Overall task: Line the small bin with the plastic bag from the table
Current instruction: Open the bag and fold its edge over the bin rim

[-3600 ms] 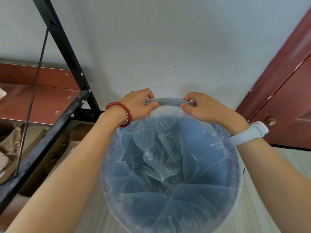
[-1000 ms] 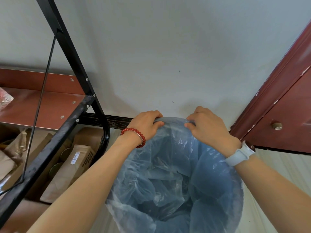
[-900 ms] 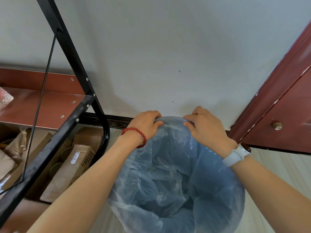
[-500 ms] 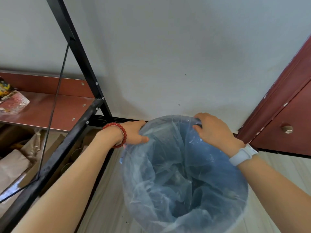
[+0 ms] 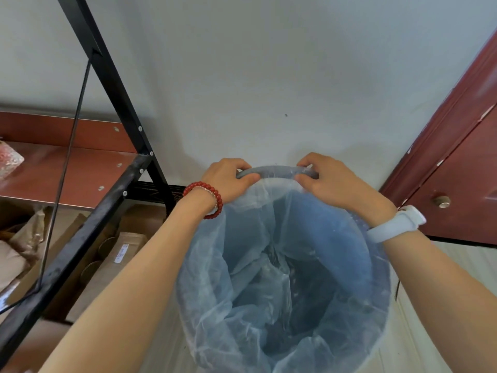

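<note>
Right now both hands are at the far edge of the small round blue-grey plastic bin (image 5: 274, 172). The left hand (image 5: 228, 180) and the right hand (image 5: 326, 179) are each closed around the far rim, pinching the thin see-through plastic bag (image 5: 269, 278) against it. A short bare piece of rim shows between them, running from left to right. The bag is already inside the bin and hangs down in loose folds, and its top is folded over the rim on the left, right and near sides. I think only the far bit is left to cover, and it lies just past the fingers, so the bag edge needs a pull away from the body and down over that bare piece. Both hands are about as close to it as each other. A white wall (image 5: 269, 76) stands right behind the bin, so there is little room there. A black metal shelf frame (image 5: 107, 71) stands to the left and a dark red wooden door (image 5: 462, 162) to the right, both apart from the bin.
</note>
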Tool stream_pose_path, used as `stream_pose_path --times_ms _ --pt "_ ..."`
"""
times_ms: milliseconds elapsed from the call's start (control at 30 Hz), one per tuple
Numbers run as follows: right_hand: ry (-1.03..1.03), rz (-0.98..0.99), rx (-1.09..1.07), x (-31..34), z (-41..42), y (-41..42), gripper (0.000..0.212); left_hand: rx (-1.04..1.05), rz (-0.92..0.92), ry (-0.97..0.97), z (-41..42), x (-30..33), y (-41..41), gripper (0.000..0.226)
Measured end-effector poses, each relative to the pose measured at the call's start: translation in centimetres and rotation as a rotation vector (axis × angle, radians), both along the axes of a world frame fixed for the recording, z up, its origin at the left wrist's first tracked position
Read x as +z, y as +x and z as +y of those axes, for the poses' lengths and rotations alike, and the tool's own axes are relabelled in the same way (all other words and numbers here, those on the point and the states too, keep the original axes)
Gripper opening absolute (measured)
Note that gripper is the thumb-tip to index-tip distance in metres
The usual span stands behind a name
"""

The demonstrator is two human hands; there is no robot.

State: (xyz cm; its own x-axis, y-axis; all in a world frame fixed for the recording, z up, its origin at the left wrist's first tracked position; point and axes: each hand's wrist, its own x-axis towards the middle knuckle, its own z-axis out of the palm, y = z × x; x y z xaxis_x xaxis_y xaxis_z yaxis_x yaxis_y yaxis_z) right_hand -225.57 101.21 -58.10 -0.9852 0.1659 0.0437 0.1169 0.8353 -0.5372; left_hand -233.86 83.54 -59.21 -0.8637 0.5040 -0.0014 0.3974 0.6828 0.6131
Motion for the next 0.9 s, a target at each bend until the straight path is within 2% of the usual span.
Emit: stream_pose_path --times_ms 67,200,300,433,500,667,767,833,900 --pt "-0.073 -0.109 0.029 0.0 0.5 0.2 0.024 0.035 0.018 -0.033 0.0 -0.8 0.0 0.028" --pt "-0.092 -0.256 0.038 -0.7 1.3 1.0 0.027 0.056 0.074 -0.094 -0.1 -1.9 0.2 0.027" --pt "-0.036 -0.206 -0.025 -1.5 1.3 1.0 0.021 0.046 0.131 -0.097 -0.1 -2.5 0.3 0.028" --pt "0.273 -0.068 -0.123 -2.0 0.6 1.1 0.024 0.041 0.13 -0.088 0.0 -3.0 0.5 0.027" --pt "0.354 -0.02 -0.113 -2.3 0.5 1.3 0.026 0.046 0.134 -0.08 0.1 -3.2 0.6 0.027" --pt "0.326 0.046 -0.121 -4.4 0.3 1.4 0.028 0.042 0.164 -0.164 0.4 -3.7 0.8 0.028" --pt "0.375 0.085 -0.123 -5.2 -0.3 1.2 0.027 0.057 0.117 -0.217 0.3 -3.4 0.9 0.024" --pt "0.378 0.091 -0.087 -5.2 -0.7 1.1 0.028 0.015 0.045 -0.348 -0.5 -2.3 0.4 0.021" --pt "0.357 0.081 -0.005 -5.1 -1.2 0.9 0.031 -0.099 -0.04 -0.536 -1.7 -0.9 0.0 0.027"
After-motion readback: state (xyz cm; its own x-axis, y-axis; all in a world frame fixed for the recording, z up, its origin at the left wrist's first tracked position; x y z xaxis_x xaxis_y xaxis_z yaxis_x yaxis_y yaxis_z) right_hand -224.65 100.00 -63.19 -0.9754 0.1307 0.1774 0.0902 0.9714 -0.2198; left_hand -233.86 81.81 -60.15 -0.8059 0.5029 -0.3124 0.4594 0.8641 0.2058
